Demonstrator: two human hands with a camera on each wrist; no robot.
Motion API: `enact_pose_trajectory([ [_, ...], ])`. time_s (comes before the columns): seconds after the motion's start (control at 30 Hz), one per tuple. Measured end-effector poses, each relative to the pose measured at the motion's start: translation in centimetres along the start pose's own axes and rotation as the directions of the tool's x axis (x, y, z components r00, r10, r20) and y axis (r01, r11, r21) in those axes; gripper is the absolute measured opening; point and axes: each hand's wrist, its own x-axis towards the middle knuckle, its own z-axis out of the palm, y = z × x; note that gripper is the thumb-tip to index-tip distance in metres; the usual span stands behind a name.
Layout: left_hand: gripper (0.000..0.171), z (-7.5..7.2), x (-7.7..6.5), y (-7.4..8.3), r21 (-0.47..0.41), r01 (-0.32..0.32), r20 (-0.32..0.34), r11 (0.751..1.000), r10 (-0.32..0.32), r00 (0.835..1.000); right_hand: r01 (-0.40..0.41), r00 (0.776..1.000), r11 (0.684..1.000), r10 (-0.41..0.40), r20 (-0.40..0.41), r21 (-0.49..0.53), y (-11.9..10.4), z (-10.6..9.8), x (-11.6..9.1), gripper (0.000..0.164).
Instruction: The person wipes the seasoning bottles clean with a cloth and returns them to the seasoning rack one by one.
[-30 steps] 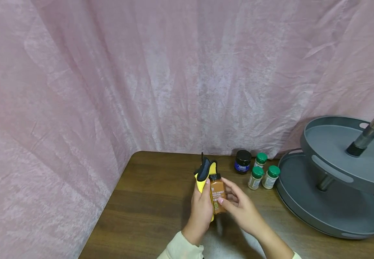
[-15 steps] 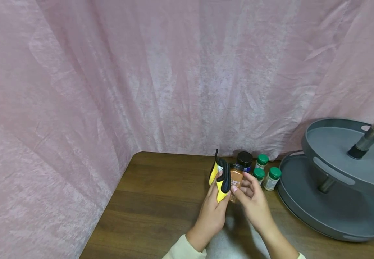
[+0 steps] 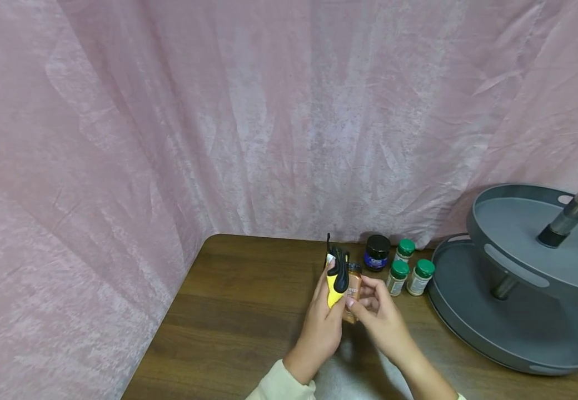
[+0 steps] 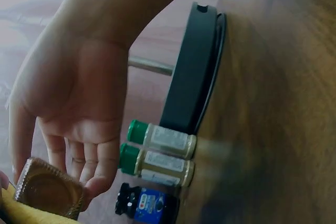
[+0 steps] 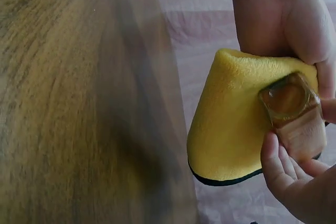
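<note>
My left hand grips a folded yellow cloth with black edging. The cloth lies against the side of a spice jar with a dark lid and orange-brown contents. My right hand holds this jar between thumb and fingers, above the table. In the right wrist view the jar's square glass base faces the camera, and the yellow cloth hangs behind it. The left wrist view shows the open palm side of the right hand beyond the jar base. Cloth and fingers cover part of the label.
Several jars stand right of the hands: a black-lidded jar with a blue label and green-lidded jars. Farther right is a grey two-tier round tray with a metal post. A pink curtain hangs behind the wooden table.
Both hands, with cloth and jar, have moved right, then slightly back left. The cloth has turned and now covers more of the jar, whose label faced the camera earlier.
</note>
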Motion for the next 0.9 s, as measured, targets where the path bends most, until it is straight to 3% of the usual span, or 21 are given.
enact_pose_trajectory([
  [0.17, 0.058, -0.9, 0.6, -0.3, -0.055, 0.036, -0.024, 0.998, -0.037, 0.999, -0.023, 0.993, 1.000, 0.022, 0.117, 0.010, 0.0, 0.6, -0.3, 0.057],
  [0.3, 0.054, -1.2, 0.8, -0.5, -0.103, 0.060, -0.050, 0.993, -0.065, 0.997, 0.010, 0.985, 1.000, -0.013, 0.169, 0.019, 0.0, 0.8, -0.5, 0.062],
  [0.5, 0.056, -1.1, 0.9, -0.3, -0.133, 0.045, -0.036, 0.990, -0.050, 0.998, 0.004, 0.996, 0.998, -0.010, 0.094, 0.059, -0.1, 0.7, -0.4, 0.067],
  [0.7, 0.057, -0.3, 0.6, 0.0, -0.061, 0.060, -0.014, 0.996, -0.061, 0.998, -0.041, 0.999, 0.996, 0.041, -0.002, 0.075, -0.3, 0.0, 0.1, 0.070],
  [0.9, 0.058, 0.6, 0.0, 0.0, -0.022, 0.074, 0.027, 0.997, -0.073, 0.997, -0.026, 0.997, 0.993, 0.033, -0.063, 0.115, -0.7, -1.2, 0.6, 0.069],
])
